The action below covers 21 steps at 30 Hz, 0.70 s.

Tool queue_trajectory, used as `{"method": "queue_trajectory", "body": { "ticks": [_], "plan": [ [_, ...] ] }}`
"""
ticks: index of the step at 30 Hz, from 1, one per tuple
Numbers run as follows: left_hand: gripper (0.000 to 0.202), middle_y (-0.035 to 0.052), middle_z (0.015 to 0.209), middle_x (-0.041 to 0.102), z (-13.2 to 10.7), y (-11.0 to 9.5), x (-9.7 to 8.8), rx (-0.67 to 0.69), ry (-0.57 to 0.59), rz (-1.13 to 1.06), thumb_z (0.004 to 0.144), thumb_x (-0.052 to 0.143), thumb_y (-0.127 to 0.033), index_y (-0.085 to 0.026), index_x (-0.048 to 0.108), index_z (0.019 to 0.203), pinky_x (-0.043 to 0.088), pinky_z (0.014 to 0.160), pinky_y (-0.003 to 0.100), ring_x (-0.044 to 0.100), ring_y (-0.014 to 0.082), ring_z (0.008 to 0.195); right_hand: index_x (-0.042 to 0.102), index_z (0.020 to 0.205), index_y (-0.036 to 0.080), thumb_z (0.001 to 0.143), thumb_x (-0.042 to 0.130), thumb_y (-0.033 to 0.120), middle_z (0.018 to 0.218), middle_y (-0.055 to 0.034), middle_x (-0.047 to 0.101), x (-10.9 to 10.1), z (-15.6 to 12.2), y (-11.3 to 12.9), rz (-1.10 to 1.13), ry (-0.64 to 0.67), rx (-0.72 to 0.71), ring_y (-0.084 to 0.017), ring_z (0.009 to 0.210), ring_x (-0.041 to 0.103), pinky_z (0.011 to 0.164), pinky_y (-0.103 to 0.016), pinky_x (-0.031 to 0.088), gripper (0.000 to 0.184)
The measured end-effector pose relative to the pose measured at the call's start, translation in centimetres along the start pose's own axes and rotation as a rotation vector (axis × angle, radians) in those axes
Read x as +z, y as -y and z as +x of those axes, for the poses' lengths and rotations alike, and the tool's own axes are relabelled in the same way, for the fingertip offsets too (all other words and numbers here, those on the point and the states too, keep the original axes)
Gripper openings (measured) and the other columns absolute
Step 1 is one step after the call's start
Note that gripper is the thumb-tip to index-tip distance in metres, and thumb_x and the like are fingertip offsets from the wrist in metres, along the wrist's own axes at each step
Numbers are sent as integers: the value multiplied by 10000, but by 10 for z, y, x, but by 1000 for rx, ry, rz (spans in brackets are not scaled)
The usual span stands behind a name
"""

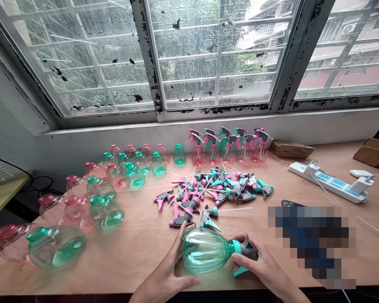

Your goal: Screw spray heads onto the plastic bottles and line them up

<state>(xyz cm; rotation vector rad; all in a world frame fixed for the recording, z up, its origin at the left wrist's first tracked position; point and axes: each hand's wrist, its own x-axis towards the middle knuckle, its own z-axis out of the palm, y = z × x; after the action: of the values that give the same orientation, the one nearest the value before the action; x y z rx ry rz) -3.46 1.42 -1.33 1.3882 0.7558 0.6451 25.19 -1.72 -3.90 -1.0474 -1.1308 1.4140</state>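
Note:
A clear green spray bottle [205, 251] lies sideways in front of me, its teal collar and grey trigger head pointing right. My right hand [257, 261] is closed round the grey head [249, 248], with the thumb near the collar; the teal trigger shows below. Round the bottle's base at the left is my left hand [173, 265], thumb at the near side and fingers at the far side. Just beyond the bottle lies a heap of loose trigger spray heads [221, 185], pink-grey and teal-grey, with thin dip tubes.
Open pink and green bottles [105, 212] stand in rows at left. Bottles fitted with spray heads [229, 149] stand by the wall. At right are a power strip [331, 183], a brown packet [292, 149], a brown bag [374, 147] and a blurred dark object [312, 240].

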Motion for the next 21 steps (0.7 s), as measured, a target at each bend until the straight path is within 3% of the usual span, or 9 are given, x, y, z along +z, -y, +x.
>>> {"method": "queue_trajectory", "body": {
  "ticks": [3, 9, 12, 15, 18, 21],
  "plan": [
    [1081, 37, 1748, 175, -1, -1, 0, -33, 2, -20, 866, 792, -330, -386, 27, 1627, 172, 1306, 461, 186, 279, 1600, 707, 994, 182, 806, 846, 445, 738, 16, 674, -1, 0, -1, -13, 11, 8, -170, 663, 645, 648, -299, 530, 352],
    [983, 5, 1740, 218, 1, -3, 1, 25, 11, 49, 964, 677, -365, -428, -63, 1608, 242, 1286, 400, 149, 267, 1609, 674, 988, 189, 796, 840, 484, 708, 15, 689, -4, 1, -4, -15, -29, 38, -189, 648, 668, 657, -318, 560, 389],
    [1095, 34, 1734, 237, 1, -4, 2, 3, 1, 8, 901, 754, -401, -409, -81, 1610, 251, 1283, 418, 203, 280, 1597, 677, 994, 183, 787, 848, 481, 721, 11, 688, -4, 1, -4, -15, -35, 39, -189, 648, 670, 656, -319, 565, 401],
    [1228, 55, 1751, 163, 0, -4, 2, -38, -40, -62, 798, 840, -465, -369, -65, 1622, 218, 1296, 445, 188, 300, 1599, 709, 1000, 184, 781, 858, 457, 767, 2, 687, -2, 0, 0, -17, -17, 14, -191, 673, 668, 649, -315, 570, 381],
    [1173, 68, 1749, 169, 1, -4, 1, -51, -20, -68, 819, 812, -484, -345, -22, 1632, 181, 1305, 477, 191, 308, 1598, 723, 1003, 191, 778, 864, 443, 806, -5, 695, 0, 0, 3, -32, -24, 2, -202, 709, 674, 655, -318, 579, 366],
    [1130, 48, 1744, 196, 1, -3, 0, -31, 9, -33, 848, 806, -405, -379, -11, 1628, 190, 1304, 488, 202, 307, 1595, 717, 1011, 183, 789, 858, 436, 773, 2, 693, 0, 0, 2, -22, -35, 8, -192, 681, 673, 649, -308, 566, 365]
  ]
}}
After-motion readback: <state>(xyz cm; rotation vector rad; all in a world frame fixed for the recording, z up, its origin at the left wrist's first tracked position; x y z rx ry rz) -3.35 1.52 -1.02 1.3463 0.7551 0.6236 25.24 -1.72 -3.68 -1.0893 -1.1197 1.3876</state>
